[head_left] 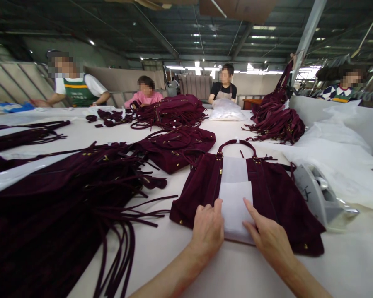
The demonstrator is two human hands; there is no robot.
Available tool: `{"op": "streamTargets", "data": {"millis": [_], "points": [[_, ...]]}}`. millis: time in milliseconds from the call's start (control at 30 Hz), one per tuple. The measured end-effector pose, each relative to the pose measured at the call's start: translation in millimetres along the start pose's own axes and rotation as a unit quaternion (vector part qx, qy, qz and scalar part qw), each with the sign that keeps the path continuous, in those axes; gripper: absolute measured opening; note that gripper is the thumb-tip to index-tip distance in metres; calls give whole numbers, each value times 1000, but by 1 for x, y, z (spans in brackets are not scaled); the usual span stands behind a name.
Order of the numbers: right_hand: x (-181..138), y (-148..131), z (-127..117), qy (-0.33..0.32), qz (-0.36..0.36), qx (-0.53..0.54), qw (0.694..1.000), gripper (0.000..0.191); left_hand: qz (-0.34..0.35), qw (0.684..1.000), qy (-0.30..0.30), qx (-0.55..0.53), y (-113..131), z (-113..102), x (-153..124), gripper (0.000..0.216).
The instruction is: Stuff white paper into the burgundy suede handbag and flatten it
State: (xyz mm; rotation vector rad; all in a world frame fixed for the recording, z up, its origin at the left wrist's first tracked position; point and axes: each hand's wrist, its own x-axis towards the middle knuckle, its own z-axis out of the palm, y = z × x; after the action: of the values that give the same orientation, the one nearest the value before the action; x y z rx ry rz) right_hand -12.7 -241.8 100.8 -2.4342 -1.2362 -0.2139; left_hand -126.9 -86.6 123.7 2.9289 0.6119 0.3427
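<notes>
A dark burgundy handbag (273, 194) lies flat in front of me, its looped handle (238, 142) pointing away. Down its middle runs a white paper sheet (234, 198), with a fold across it. At the sheet's left edge my left hand (207, 227) is closed, fingers curled and the index fingertip against the paper; its thumb is hidden. My right hand (269, 234) is open at the right edge, index finger and thumb stretched apart and touching the paper. Gold-coloured studs show at the bag's lower corners.
A large pile of burgundy bags (59, 207) with loose straps fills the left side. Another bag (177, 149) lies just beyond mine. A tape dispenser (320, 194) stands close on the right, beside white plastic sheets (342, 153). Several people are across the white table (161, 248).
</notes>
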Motion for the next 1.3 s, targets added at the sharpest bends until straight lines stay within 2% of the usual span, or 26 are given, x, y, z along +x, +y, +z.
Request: {"op": "streamTargets", "data": {"millis": [167, 300, 467, 567, 667, 767, 867, 967, 1067, 1133, 1167, 1233, 1300], "points": [[5, 1, 2, -30, -26, -65, 997, 33, 18, 999, -22, 20, 1, 0, 4, 29], [9, -1, 6, -33, -29, -101, 994, 24, 39, 998, -42, 33, 0, 0, 8, 19], [18, -4, 4, -69, -36, -129, 989, 17, 51, 996, -61, 43, 2, -3, 12, 19], [21, -5, 1, -50, -36, -158, 986, 12, 61, 995, -58, 51, 5, -6, 16, 20], [23, -1, 2, 5, -74, -156, 985, 15, 117, 991, -34, 60, 7, -4, 22, 20], [24, 8, 9, 14, -114, -129, 985, 25, 169, 983, -50, 56, 8, 2, 29, 25], [26, 14, 18, -18, -110, -109, 988, 32, 154, 984, -80, 45, 13, 4, 37, 25], [30, 10, 18, -46, -90, -91, 991, 35, 135, 988, -60, 52, 20, 2, 46, 18], [38, 10, 0, -74, -99, -33, 992, 33, 139, 988, -41, 57, 18, 0, 57, 19], [45, 27, -28, -80, -106, 61, 989, 29, 161, 985, -35, 41, 9, 0, 65, 20], [48, 42, -45, -63, -89, 107, 988, 28, 173, 984, -35, 29, 4, 0, 69, 20], [51, 84, -85, 19, 11, 155, 988, 30, 191, 981, -44, 7, -5, 1, 76, 19], [53, 135, -122, 117, 162, 106, 974, 32, 196, 979, -56, -9, -11, 1, 81, 19]]}}
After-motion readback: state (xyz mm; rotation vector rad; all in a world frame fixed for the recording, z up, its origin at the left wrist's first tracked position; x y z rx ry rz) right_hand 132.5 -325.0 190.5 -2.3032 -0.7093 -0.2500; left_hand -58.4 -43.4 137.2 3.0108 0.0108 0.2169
